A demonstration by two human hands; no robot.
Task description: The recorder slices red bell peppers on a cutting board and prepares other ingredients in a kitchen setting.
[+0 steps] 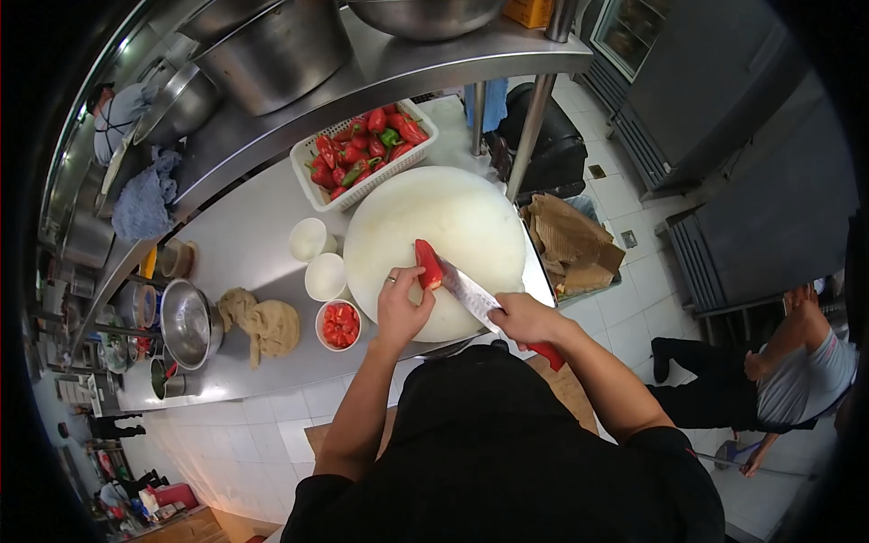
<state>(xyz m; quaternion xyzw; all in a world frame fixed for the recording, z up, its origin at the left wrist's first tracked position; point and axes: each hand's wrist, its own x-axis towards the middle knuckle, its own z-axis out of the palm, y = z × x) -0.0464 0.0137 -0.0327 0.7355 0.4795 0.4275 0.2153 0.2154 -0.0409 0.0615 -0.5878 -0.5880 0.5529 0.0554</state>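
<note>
My left hand (405, 305) holds a red pepper (428, 263) near its lower end, over a round white cutting board (441, 203). My right hand (526, 319) grips a red-handled kitchen knife (468, 288); its wide blade points up and left and meets the pepper's right side. Left of the board stand a paper cup of cut red pepper (341, 326) and two white cups (325, 277) whose insides look pale. Behind the board, a white plastic basket (305, 173) holds many red peppers and a few green ones.
A steel shelf (380, 68) with large pots overhangs the table's back. A tan cloth (271, 327) and a steel bowl (187, 324) lie to the left. At the right stands a bin with cardboard (570, 237). A co-worker (794, 380) is on the far right; others are at the far left.
</note>
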